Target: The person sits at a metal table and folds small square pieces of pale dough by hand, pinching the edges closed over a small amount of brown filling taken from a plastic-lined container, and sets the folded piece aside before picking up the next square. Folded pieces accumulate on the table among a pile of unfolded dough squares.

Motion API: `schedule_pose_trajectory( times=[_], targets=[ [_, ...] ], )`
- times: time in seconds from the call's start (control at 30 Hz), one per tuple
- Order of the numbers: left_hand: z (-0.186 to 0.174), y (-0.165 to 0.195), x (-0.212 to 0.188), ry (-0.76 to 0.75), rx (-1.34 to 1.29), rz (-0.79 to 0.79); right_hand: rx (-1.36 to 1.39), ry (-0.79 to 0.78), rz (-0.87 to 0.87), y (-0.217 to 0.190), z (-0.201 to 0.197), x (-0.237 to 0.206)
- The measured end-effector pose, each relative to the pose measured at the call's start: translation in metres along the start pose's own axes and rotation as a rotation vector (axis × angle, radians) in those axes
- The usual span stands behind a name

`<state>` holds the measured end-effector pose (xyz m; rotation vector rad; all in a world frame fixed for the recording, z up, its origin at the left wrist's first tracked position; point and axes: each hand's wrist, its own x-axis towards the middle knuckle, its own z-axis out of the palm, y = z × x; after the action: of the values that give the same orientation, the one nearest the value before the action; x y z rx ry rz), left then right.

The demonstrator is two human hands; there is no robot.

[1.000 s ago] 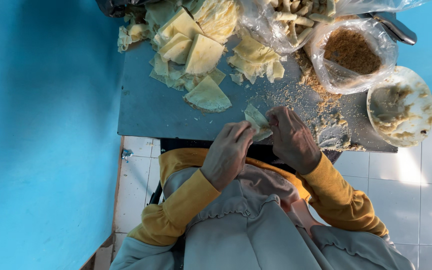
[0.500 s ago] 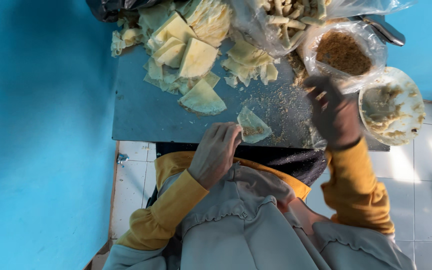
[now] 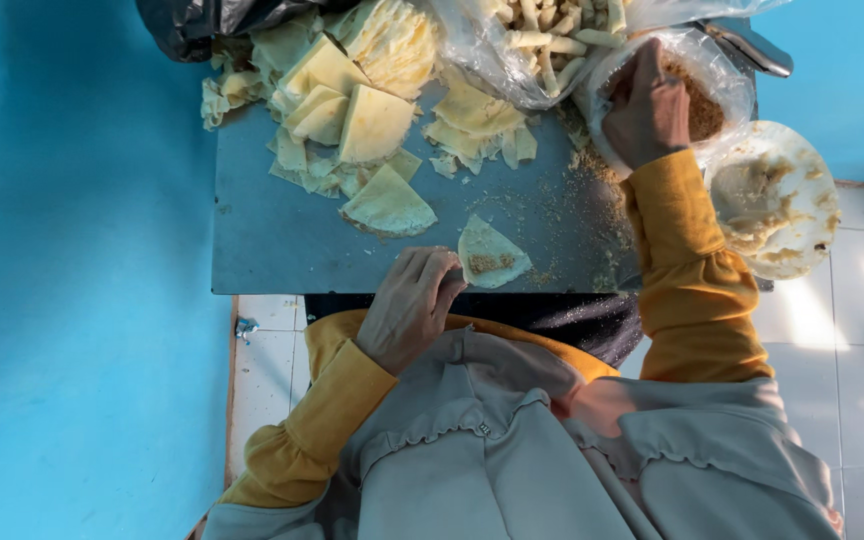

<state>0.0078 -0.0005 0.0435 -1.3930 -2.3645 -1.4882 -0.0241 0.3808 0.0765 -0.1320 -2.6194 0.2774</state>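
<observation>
left hand (image 3: 407, 310) fingertips pin the thin, floppy pale-yellow triangular wrapper (image 3: 490, 254) by its edge; right hand (image 3: 647, 105) pinches brown crumbs in the clear plastic bag (image 3: 722, 85); the wrapper looks easily torn.

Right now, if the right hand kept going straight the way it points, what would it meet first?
The right hand points into the clear bag of brown crumbs, so the crumbs look first in line. Its fingers are hidden behind the hand; whether they already touch the crumbs cannot be told.

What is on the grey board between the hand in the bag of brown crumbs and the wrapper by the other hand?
Head view: only scattered brown crumbs on the grey board between the right hand and the wrapper.
</observation>
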Motion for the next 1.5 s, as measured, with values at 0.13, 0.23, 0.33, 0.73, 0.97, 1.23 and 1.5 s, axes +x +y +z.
schedule_pose_trajectory(
  times=[0.13, 0.23, 0.33, 0.73, 0.97, 1.23, 1.5],
  targets=[
    [0.002, -0.001, -0.001, 0.044, -0.005, 0.029, 0.152, -0.017, 0.097, 0.008, -0.019, -0.001],
    [0.003, -0.003, -0.002, 0.035, -0.002, 0.032, 0.604, -0.097, 0.127, -0.016, -0.049, -0.027],
    [0.004, -0.003, -0.003, 0.034, 0.002, 0.039, 0.814, -0.316, -0.014, -0.08, -0.046, -0.062],
    [0.004, -0.001, -0.002, 0.041, 0.037, 0.065, 0.262, -0.239, -0.236, -0.177, -0.048, -0.113],
    [0.004, -0.001, -0.005, 0.014, 0.095, 0.162, 0.185, -0.15, -0.08, -0.155, -0.045, -0.129],
    [0.008, 0.0, -0.005, -0.021, 0.281, 0.268, 0.286, -0.262, -0.029, -0.153, -0.04, -0.122],
    [0.013, -0.004, -0.005, -0.037, 0.296, 0.249, 0.316, -0.306, -0.001, -0.163, -0.048, -0.116]
  ],
)
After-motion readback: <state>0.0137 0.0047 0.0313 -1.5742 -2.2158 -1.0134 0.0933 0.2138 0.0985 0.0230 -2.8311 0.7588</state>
